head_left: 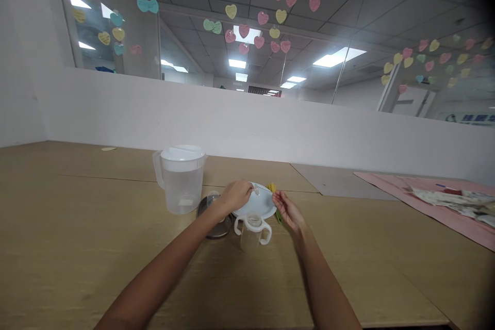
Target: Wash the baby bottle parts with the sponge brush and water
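My left hand (236,195) is closed in a pinch above the pale plate (251,207), on a small whitish, see-through piece (255,190) too small to name. Just right of the plate's rim is my right hand (286,210), fingers bent and fingertips together; what they pinch, if anything, I cannot make out. In front of the plate a clear baby bottle (252,237) with two white handles stands upright, its top uncovered. Under my left forearm lies a dark round dish (204,223), partly hidden, with a clear domed piece (212,197) at its far side.
A lidded clear pitcher (183,185) stands left of the dish. Behind my right hand shows something yellow (271,186), with a green strip (278,216) lower down. A pink cloth (386,185) bearing several items covers the table's right side. A white wall (232,118) rises behind.
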Available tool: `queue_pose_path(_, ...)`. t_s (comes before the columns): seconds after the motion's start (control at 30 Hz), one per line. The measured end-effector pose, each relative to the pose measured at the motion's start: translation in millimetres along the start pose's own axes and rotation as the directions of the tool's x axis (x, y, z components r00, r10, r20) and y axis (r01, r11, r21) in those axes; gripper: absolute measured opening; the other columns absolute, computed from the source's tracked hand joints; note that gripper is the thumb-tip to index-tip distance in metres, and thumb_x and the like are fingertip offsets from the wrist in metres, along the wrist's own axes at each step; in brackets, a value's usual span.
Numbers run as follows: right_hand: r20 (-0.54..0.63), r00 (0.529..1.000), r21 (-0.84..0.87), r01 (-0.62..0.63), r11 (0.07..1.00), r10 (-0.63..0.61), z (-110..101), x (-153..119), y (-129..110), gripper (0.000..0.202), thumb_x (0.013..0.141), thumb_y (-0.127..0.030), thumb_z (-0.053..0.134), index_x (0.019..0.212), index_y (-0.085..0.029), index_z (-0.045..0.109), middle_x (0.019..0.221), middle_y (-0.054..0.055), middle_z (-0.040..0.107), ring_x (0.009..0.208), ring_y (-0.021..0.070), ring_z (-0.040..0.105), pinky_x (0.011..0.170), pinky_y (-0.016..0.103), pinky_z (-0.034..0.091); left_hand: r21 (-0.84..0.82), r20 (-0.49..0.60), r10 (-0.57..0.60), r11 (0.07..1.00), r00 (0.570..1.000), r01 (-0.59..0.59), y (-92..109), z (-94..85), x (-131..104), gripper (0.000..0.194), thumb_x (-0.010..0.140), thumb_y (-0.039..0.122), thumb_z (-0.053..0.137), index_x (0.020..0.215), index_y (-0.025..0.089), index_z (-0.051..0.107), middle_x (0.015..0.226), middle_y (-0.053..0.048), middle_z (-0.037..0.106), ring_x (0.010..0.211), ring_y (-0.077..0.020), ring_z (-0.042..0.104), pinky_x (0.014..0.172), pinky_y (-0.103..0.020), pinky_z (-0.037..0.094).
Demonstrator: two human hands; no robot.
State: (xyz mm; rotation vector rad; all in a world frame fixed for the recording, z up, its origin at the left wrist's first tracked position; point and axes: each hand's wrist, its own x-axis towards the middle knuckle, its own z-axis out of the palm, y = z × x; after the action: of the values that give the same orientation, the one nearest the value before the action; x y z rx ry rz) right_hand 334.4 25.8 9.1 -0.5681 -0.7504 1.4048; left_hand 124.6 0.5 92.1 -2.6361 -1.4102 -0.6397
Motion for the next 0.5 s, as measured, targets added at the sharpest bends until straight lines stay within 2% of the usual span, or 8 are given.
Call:
queue_pose_path(0.3, -0.012, 1.000, 0.020, -0.008, 1.000, 0.008, 2.4, -2.1, -2.6, 0.005, 0.070, -0.017, 0.065, 0.071, -0.013, 0.063, 0.068, 0.004, 0.066, 0.065, 0.0100, 0.063, 0.066, 0.018, 0.054, -0.009, 0.003, -0.048, 0.999, 0.999, 0.048, -0.8, -3.4, -0.4, 0.030, 0.085, 0.025, 0.034, 0.098, 0.020, 0.061, 0.099, -0.008, 0.063, 0.092, -0.0181, 0.057, 0.079, -0.028, 0.041)
queue_pose_path(0.5, -0.073, 0.997, 0.098, 0.034, 0.995, -0.027, 1.1, -0.8, -1.7, 0.005, 0.069, -0.017, 0.066, 0.068, -0.014, 0.062, 0.065, 0.001, 0.065, 0.063, 0.0086, 0.063, 0.066, 0.017, 0.054, -0.034, 0.004, -0.044, 0.998, 0.999, 0.044, 1.4, -6.6, -1.4, 0.030, 0.085, 0.024, 0.035, 0.099, 0.020, 0.061, 0.100, -0.006, 0.063, 0.094, -0.0175, 0.056, 0.081, -0.027, 0.040)
